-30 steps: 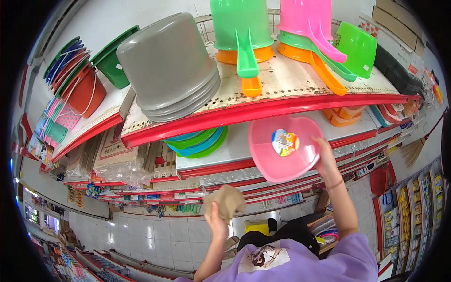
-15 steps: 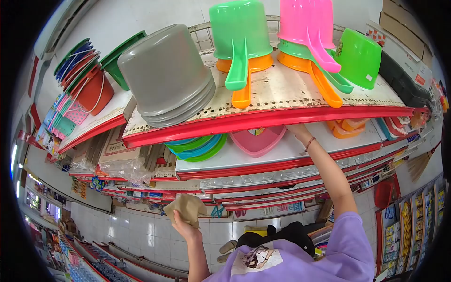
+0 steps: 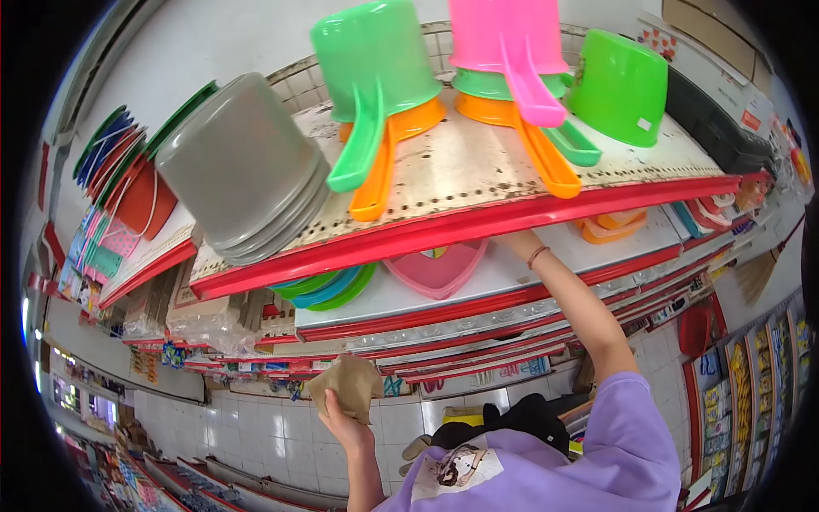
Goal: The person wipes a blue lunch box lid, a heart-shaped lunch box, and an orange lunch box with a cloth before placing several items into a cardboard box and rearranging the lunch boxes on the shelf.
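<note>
My left hand (image 3: 343,424) is closed on a tan cloth (image 3: 348,388), held out below the shelves with its loose part spread above my fingers. My right hand (image 3: 517,242) reaches in beneath the top shelf (image 3: 478,221). Its fingers are hidden behind that shelf's red edge, so what they touch does not show. Just left of this hand a pink heart-shaped basin (image 3: 439,269) rests on the second shelf (image 3: 512,282). Orange containers (image 3: 612,228) stand to its right, and stacked green and blue round plastic pieces (image 3: 328,288) lie farther left.
On the top shelf stand grey buckets (image 3: 235,162), a green dipper (image 3: 373,68), a pink dipper (image 3: 508,38) and a bright green tub (image 3: 618,90). Several nested pails (image 3: 141,200) are at the left. More red-edged shelves lie below, above a tiled floor (image 3: 273,427).
The view has tilted and the shelf goods appear farther left. My right hand has shifted slightly left under the shelf. My left hand still holds the cloth, a little lower and to the right.
</note>
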Demonstrator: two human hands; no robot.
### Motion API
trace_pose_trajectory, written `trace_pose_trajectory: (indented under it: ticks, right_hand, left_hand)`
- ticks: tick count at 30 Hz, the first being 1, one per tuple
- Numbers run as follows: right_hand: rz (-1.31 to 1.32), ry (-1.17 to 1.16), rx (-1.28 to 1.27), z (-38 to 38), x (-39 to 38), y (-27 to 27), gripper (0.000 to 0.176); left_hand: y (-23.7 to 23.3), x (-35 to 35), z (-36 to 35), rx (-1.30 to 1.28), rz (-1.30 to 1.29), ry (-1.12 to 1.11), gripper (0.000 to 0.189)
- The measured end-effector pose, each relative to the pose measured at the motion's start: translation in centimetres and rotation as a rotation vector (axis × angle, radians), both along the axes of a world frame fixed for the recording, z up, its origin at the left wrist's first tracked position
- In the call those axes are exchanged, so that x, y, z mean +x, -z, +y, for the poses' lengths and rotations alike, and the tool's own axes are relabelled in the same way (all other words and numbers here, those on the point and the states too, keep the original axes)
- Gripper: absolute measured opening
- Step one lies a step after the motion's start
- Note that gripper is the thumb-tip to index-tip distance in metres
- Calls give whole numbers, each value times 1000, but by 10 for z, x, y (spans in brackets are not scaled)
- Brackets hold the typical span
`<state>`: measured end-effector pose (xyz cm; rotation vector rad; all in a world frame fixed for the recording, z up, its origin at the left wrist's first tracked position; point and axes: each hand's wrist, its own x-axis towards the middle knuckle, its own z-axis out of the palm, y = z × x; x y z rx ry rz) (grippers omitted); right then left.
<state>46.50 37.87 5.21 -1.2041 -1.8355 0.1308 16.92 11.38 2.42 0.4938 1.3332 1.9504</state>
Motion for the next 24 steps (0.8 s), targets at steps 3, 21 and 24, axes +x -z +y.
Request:
trace_pose_trajectory:
  ticks: [3,21,24]
  right_hand:
    - [-207,3,59,-38,-21,-35,42]
    - [444,-953,-598,-176,-15,-28,51]
    - [308,-1057,-471,-166,-11,-18,42]
  left_hand:
    - [-20,19,4,-2,46,110,40]
    - [-119,67,46,38,912,883,29]
    - [-116,65,42,58,624,1131,29]
